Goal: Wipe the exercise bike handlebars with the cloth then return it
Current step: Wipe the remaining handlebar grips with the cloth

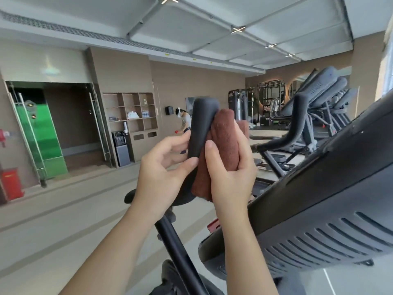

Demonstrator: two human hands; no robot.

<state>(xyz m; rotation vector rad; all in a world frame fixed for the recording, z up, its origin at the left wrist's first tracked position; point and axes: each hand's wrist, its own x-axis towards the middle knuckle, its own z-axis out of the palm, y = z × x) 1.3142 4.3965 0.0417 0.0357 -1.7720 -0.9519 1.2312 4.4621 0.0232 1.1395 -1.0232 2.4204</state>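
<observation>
Left hand: our left hand [161, 169] is on the handlebar [202, 122] — thumb on the near face, fingers curled round the far side, steadying it.
Right hand: our right hand [230, 173] has the brown cloth [223, 139] bunched in a firm grip. The thumb lies across the front and the fingers go round the back, pressing the cloth to the bar's right flank.
Cloth: folded into a long roll and touching the bar along most of its length, with its top just short of the rounded tip.
Axis: here's the one that matters — the bar's end rises nearly upright, leaning a touch right at the top, and the cloth's long side runs the same way. We reckon the stroke goes up and down along the bar, not across it.
Nearer hand: the right, with the cloth already in contact. The left sits on the opposite side, low on the grip, and would block a downward pass.
Uncovered: the tip above and the left face show no cloth on them.
Progress: mid-wipe, by our reading. The return is not yet due, and we can't see where the cloth belongs.
Surroundings: the bike console [319, 188] is close on the right, with the black post [176, 248] below.
</observation>
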